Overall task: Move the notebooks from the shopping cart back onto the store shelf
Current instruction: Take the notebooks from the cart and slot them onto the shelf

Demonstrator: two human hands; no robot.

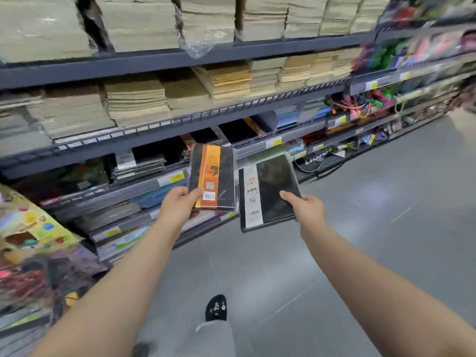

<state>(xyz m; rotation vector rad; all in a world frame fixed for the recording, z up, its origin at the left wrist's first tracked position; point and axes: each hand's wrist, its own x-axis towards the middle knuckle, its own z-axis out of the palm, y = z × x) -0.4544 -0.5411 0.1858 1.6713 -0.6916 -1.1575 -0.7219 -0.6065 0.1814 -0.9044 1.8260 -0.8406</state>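
My left hand (178,205) grips the lower edge of a black notebook with an orange band (211,176), wrapped in clear plastic. My right hand (305,207) grips the lower right corner of a black notebook with a white band (268,193). Both notebooks are held up side by side in front of the store shelf (159,140), level with its row of dark notebooks (231,131). The shopping cart is not in view.
Upper shelves carry stacks of tan and beige paper pads (134,104). Lower shelves hold flat notebooks behind yellow price tags (171,178). Colourful stationery (360,106) fills the right end, printed packs (31,228) the left. Grey floor (360,228) runs along the aisle; my foot (216,307) stands below.
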